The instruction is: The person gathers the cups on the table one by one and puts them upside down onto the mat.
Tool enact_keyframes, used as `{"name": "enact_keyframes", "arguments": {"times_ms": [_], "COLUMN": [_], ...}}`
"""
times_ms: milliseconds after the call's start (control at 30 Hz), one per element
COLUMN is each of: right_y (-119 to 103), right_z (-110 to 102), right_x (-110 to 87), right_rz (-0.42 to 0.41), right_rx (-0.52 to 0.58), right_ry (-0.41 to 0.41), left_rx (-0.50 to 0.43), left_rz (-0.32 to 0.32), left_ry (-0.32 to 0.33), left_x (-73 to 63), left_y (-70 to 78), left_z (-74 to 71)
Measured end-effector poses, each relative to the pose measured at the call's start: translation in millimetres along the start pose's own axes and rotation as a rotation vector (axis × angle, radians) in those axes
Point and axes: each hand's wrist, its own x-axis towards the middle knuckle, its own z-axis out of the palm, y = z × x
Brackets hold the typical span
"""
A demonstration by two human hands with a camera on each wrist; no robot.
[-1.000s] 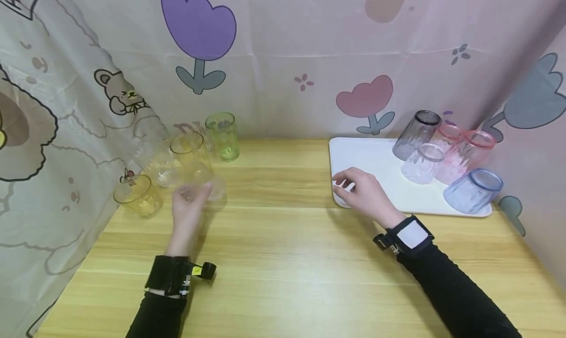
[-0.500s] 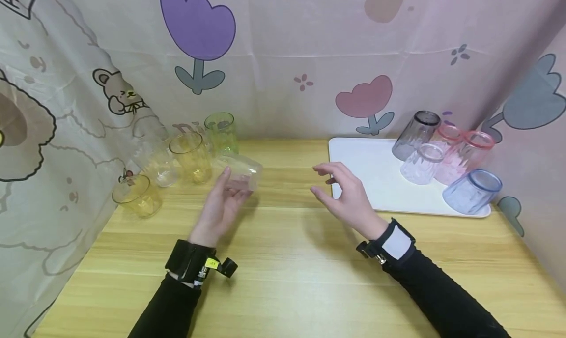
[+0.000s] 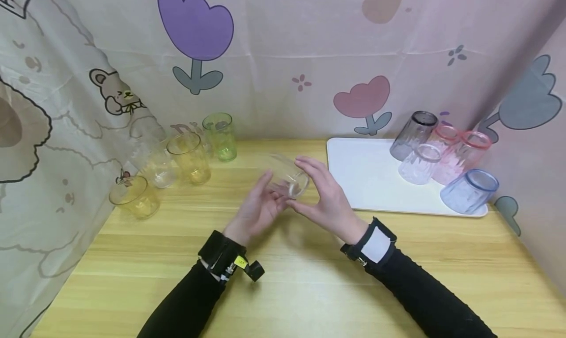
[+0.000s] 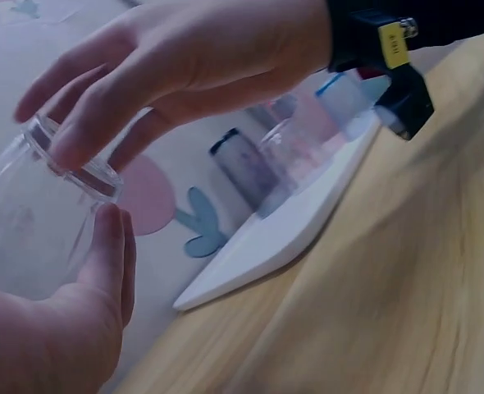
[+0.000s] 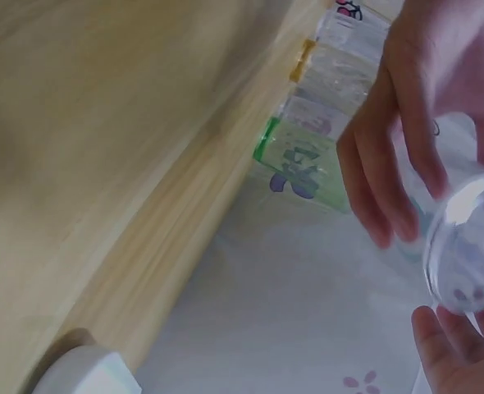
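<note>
Over the middle of the table a clear glass (image 3: 283,173) is held tilted on its side, its thick base toward the right. My left hand (image 3: 258,205) holds it from the left, thumb on the near side and fingers beneath. At the base end, my right hand (image 3: 329,200) grips with thumb and fingers spread around the edge. In the left wrist view the right hand's fingers (image 4: 86,123) curve over the thick base. The right wrist view shows the round base (image 5: 472,246) between both hands.
A white tray (image 3: 367,181) at the right carries a grey glass (image 3: 413,136), a blue glass (image 3: 468,193), a small clear one and pink ones. At the left stand yellow glasses (image 3: 190,158), a green glass (image 3: 225,141) and clear glassware (image 3: 161,168). A patterned curtain (image 3: 274,33) hangs behind.
My left hand has brought the clear glass from the group at the left to the middle. My right hand has moved left from the tray and taken hold of the glass's base.
</note>
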Motion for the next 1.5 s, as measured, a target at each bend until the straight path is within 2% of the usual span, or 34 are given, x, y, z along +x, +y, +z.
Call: {"name": "enact_keyframes", "arguments": {"times_ms": [233, 400, 667, 767, 867, 1000, 1133, 1233, 1367, 1500], "right_y": [4.0, 7.3, 13.2, 17.2, 21.2, 28.5, 37.6, 42.0, 46.6, 53.5], "right_z": [-0.5, -3.2, -17.1, -24.7, -34.7, -51.6, -70.5, -87.7, -113.9, -138.9], "right_x": [-3.1, -4.0, -1.4, -0.4, 1.2, 4.8, 8.2, 9.7, 11.2, 11.1], "right_rz": [0.017, 0.032, 0.053, 0.072, 0.096, 0.126, 0.156, 0.211, 0.312, 0.388], "right_rx": [-0.040, -0.056, -0.070, -0.071, -0.081, -0.110, -0.144, -0.181, -0.264, -0.348], "right_ry": [0.035, 0.046, 0.061, 0.084, 0.113, 0.153, 0.199, 0.214, 0.173, 0.087], "left_rx": [0.056, 0.051, 0.057, 0.092, 0.172, 0.399, 0.688, 0.907, 1.225, 1.540], "left_rz": [-0.022, -0.034, -0.036, -0.039, -0.030, 0.009, 0.091, 0.167, 0.285, 0.380], "left_ry": [-0.008, -0.004, -0.036, -0.043, -0.040, -0.012, 0.037, 0.032, -0.057, -0.158], "left_x": [10.1, 15.9, 29.8, 35.1, 39.7, 47.9, 58.9, 65.3, 72.1, 76.3], "left_y": [-7.3, -8.8, -14.7, -16.9, -18.3, -20.7, -26.7, -32.8, -38.1, -39.8], "left_z": [10.5, 15.9, 22.1, 24.2, 26.1, 28.9, 32.6, 35.5, 41.0, 49.0]}}
